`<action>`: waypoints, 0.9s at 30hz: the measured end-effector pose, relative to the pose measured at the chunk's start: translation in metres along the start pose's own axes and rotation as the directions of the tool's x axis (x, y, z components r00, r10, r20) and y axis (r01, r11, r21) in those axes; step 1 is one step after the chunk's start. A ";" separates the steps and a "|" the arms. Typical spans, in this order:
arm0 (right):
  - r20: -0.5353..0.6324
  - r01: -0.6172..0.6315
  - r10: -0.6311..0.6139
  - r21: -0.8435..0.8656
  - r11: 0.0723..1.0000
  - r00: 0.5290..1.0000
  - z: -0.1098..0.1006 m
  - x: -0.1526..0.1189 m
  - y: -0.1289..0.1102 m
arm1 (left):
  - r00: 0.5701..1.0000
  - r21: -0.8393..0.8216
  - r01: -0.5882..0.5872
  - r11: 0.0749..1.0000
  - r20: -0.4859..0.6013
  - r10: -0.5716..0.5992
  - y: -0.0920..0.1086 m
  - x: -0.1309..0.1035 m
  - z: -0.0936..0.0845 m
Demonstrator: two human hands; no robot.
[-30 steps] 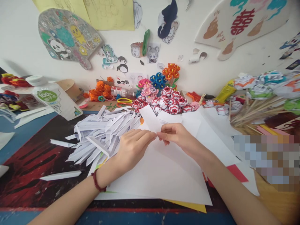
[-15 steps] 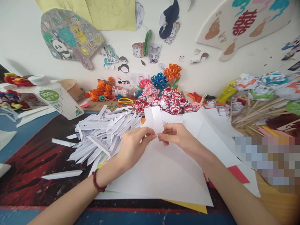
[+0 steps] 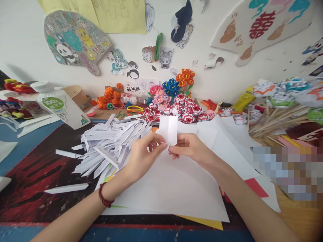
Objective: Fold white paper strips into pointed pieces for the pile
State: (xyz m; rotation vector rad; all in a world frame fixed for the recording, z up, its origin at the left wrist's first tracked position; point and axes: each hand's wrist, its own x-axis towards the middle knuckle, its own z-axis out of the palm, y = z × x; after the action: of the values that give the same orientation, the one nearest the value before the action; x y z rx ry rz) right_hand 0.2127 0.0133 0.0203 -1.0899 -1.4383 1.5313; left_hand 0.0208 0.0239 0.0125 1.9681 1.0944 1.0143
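Observation:
A small creased white paper piece point(image 3: 169, 129) stands upright between my hands, above large white sheets point(image 3: 176, 188). My left hand point(image 3: 148, 151) pinches its lower left edge between thumb and fingers. On the other side, my right hand point(image 3: 185, 146) grips the lower right corner, thumb tip close to the left thumb. Part of the paper's bottom edge is hidden by the fingertips. Left of my hands lies a heap of folded white paper strips point(image 3: 108, 144).
Red-and-white paper flowers point(image 3: 188, 109) stand behind the hands against the wall. A white bottle point(image 3: 63, 106) leans at the back left. Wooden sticks point(image 3: 280, 121) with paper flowers lie at the right. Two loose strips point(image 3: 67, 188) are at the left, and a red paper point(image 3: 256, 187) at the right.
The small paper has shifted slightly right and stands straighter, its crease turned a little. My left fingers have curled and spread a bit, while the right hand has barely moved.

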 end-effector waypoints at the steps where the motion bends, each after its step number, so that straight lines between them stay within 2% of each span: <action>1: 0.002 -0.001 0.001 -0.001 1.000 1.000 0.000 0.000 0.000 | 1.000 -0.007 0.001 1.000 0.002 -0.001 0.001 0.000 0.000; 12: 0.045 0.008 -0.009 0.002 1.000 0.999 -0.002 0.001 0.003 | 0.997 0.030 -0.053 0.998 0.066 0.051 0.005 0.000 -0.001; 21: 0.016 0.039 -0.039 0.020 0.999 0.999 0.000 0.001 0.004 | 0.995 0.069 -0.101 0.993 -0.014 0.102 0.007 -0.002 0.002; 27: 0.032 0.019 -0.021 0.060 0.998 0.999 0.002 0.001 0.003 | 0.991 0.098 -0.135 0.986 0.018 0.134 0.007 -0.006 0.005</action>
State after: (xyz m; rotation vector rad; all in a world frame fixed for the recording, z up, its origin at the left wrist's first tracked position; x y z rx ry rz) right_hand 0.2108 0.0129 0.0175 -1.0168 -1.4124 1.5737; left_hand 0.0262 0.0148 0.0143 2.1491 1.0342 1.0356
